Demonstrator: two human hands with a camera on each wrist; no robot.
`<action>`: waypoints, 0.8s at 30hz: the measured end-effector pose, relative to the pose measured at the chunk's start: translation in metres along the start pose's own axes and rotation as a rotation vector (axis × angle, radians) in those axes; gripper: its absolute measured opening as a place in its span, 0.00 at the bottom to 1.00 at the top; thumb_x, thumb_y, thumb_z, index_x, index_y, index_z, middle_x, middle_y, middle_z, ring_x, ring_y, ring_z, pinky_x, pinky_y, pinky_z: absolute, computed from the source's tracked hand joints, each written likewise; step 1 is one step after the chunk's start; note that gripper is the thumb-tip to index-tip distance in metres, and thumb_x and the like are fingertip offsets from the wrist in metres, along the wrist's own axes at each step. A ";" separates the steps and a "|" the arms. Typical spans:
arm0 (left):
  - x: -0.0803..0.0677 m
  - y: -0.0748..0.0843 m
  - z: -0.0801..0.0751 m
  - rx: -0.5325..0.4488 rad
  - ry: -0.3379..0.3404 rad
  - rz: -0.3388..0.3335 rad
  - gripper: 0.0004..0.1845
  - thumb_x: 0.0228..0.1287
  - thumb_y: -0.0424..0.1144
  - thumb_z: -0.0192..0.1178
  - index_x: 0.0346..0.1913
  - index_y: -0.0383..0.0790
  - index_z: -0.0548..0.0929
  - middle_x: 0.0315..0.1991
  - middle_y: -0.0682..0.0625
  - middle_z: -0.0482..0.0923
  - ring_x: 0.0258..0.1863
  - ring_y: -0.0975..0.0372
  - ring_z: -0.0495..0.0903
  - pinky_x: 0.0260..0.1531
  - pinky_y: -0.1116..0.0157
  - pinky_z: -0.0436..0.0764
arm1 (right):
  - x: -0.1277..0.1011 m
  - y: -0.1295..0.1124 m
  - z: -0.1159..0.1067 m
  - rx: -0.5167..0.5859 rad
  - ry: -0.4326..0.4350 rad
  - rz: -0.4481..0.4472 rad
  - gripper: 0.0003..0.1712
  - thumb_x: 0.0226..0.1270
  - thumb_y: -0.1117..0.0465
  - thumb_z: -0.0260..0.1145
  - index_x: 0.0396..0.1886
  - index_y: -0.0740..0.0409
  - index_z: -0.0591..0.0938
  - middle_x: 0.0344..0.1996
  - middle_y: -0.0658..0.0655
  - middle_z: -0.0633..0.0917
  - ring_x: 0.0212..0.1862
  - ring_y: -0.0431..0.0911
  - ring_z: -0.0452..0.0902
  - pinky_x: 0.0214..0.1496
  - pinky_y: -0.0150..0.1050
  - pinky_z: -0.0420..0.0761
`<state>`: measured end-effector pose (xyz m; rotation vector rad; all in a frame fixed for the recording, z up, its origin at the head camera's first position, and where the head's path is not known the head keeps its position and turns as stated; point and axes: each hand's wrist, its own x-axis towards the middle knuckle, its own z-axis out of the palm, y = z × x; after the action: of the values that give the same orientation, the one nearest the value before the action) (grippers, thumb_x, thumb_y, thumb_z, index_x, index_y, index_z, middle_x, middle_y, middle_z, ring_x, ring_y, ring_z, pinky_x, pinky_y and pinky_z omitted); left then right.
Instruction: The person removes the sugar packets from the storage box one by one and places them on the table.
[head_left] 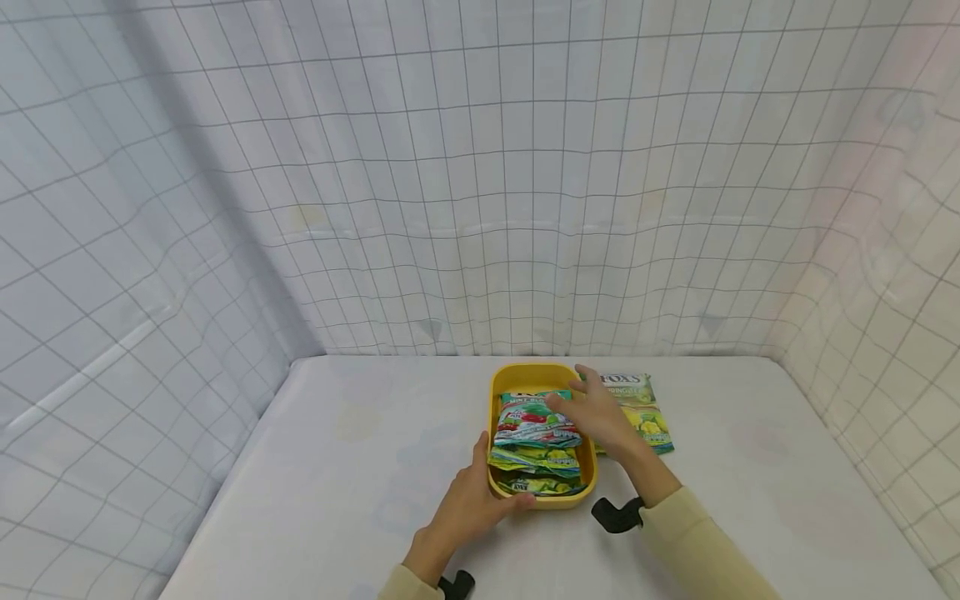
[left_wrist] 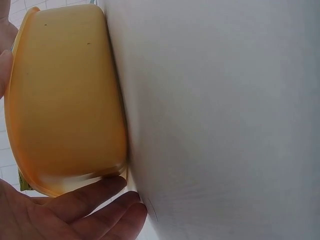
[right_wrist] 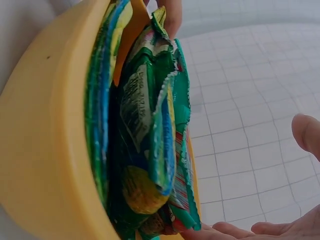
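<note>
A yellow plastic tub (head_left: 534,372) stands on the table with several candy bags inside. Uppermost lies a teal bag with red berries (head_left: 536,419); green-yellow lemon bags (head_left: 536,460) show below it. The left hand (head_left: 474,493) holds the tub's near-left corner, thumb at the front wall and fingers along the left side. In the left wrist view its fingers (left_wrist: 85,202) lie against the tub's end, low by the table. Over the tub's right rim reaches the right hand (head_left: 596,414), fingers spread, fingertips right at the berry bag; the right wrist view shows its thumb (right_wrist: 306,134) held apart from the bags.
A green-yellow Fox's bag (head_left: 645,412) lies flat on the table just right of the tub, partly behind the right hand. White checked curtains (head_left: 525,208) close off the back and both sides of the white table (head_left: 360,450). Both wrists carry black straps.
</note>
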<state>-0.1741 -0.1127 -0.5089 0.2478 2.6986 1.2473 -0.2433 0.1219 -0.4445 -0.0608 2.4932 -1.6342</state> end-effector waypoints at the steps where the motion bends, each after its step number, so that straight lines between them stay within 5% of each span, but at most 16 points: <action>1: 0.000 0.000 0.000 0.000 -0.001 0.000 0.70 0.51 0.71 0.71 0.81 0.32 0.44 0.62 0.32 0.75 0.56 0.44 0.79 0.55 0.44 0.77 | 0.000 0.000 0.001 0.001 -0.001 0.003 0.59 0.67 0.37 0.70 0.83 0.55 0.47 0.76 0.68 0.62 0.72 0.67 0.62 0.67 0.67 0.65; 10: -0.002 -0.001 0.000 0.008 -0.002 0.036 0.69 0.53 0.70 0.71 0.80 0.30 0.44 0.61 0.32 0.76 0.54 0.45 0.80 0.53 0.45 0.78 | 0.004 0.005 0.009 0.030 -0.012 -0.019 0.57 0.70 0.43 0.70 0.83 0.59 0.46 0.76 0.71 0.59 0.70 0.67 0.65 0.60 0.59 0.77; 24: -0.001 0.000 0.001 0.013 -0.003 0.028 0.69 0.53 0.69 0.71 0.80 0.31 0.44 0.63 0.31 0.75 0.56 0.44 0.79 0.55 0.45 0.77 | 0.004 0.011 0.020 -0.012 0.032 0.024 0.57 0.67 0.44 0.72 0.82 0.61 0.49 0.75 0.73 0.60 0.73 0.69 0.59 0.67 0.65 0.66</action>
<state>-0.1729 -0.1127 -0.5097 0.2907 2.7105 1.2357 -0.2434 0.1082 -0.4626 -0.0065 2.5171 -1.6233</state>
